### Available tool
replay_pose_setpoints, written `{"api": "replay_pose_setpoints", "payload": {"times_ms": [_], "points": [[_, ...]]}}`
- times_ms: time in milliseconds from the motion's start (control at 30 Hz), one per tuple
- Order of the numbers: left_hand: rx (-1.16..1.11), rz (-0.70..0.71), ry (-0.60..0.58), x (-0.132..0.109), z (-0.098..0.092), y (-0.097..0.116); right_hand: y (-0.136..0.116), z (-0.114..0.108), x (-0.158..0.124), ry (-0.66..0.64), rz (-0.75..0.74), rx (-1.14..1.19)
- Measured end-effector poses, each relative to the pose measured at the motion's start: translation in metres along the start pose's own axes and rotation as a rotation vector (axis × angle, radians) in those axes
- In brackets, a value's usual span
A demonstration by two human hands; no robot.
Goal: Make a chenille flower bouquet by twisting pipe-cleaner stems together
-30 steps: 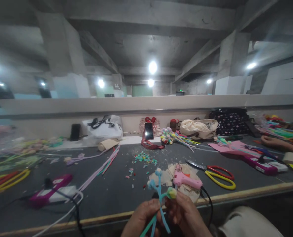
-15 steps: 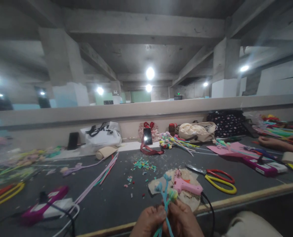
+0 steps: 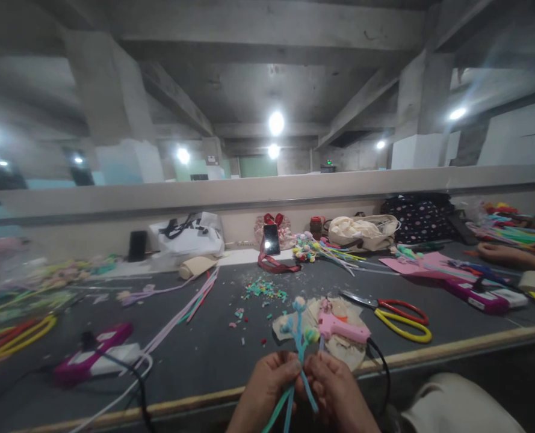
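At the table's front edge, my left hand [image 3: 266, 388] pinches a small bunch of blue and green pipe-cleaner stems [image 3: 299, 343]. Fuzzy blue and yellow-green buds tip the bunch, and its loose ends hang below my fingers. Close beside it, my right hand [image 3: 337, 388] has its thumb and fingers closed at the same stems; its fingertips are partly hidden. Just behind my hands a pink glue gun [image 3: 346, 328] lies on a crumpled, glue-stained sheet [image 3: 310, 313]. Red-and-yellow-handled scissors [image 3: 400, 319] rest to the right of it.
Colourful clippings [image 3: 265, 290] lie mid-table. Long lilac pipe cleaners [image 3: 177, 316] and a magenta-and-white power strip [image 3: 98, 355] are on the left. A phone [image 3: 271, 239] leans at the back near finished stems [image 3: 324, 246]. Another person's hand [image 3: 497, 252] is at far right.
The bunch is slightly higher and more upright in view, its buds spread further apart. Both hands stay together around the stems. The whole view has shifted a little.
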State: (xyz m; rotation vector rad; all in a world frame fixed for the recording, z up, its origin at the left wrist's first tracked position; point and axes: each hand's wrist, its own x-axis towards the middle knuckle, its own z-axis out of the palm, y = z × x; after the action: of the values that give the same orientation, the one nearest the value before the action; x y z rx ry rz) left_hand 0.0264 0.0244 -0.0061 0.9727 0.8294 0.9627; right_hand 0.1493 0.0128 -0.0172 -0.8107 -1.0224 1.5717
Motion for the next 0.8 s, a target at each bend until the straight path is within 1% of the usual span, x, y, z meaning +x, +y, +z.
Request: {"api": "replay_pose_setpoints", "payload": {"times_ms": [133, 267, 367, 500, 567, 667, 800], "points": [[0.050, 0.002, 0.028, -0.001, -0.001, 0.000, -0.006, 0.001, -0.005, 0.000, -0.041, -0.191], [0.034, -0.030, 0.066, 0.001, -0.001, -0.003, -0.014, 0.001, -0.008, -0.021, 0.011, -0.241], [0.010, -0.062, 0.057, 0.002, -0.002, -0.007, -0.013, -0.001, -0.007, -0.049, 0.025, -0.210], [-0.024, -0.110, -0.054, 0.003, -0.006, -0.015, -0.007, -0.004, -0.005, -0.151, 0.096, -0.126], [-0.042, -0.139, -0.092, 0.003, -0.008, -0.018, -0.006, -0.003, -0.006, -0.159, 0.109, -0.109], [-0.056, -0.128, -0.061, 0.004, -0.008, -0.016, -0.006, 0.000, -0.007, -0.109, 0.112, -0.090], [0.011, -0.067, 0.021, 0.000, -0.003, -0.002, -0.008, 0.001, -0.008, -0.064, 0.060, -0.084]]}}
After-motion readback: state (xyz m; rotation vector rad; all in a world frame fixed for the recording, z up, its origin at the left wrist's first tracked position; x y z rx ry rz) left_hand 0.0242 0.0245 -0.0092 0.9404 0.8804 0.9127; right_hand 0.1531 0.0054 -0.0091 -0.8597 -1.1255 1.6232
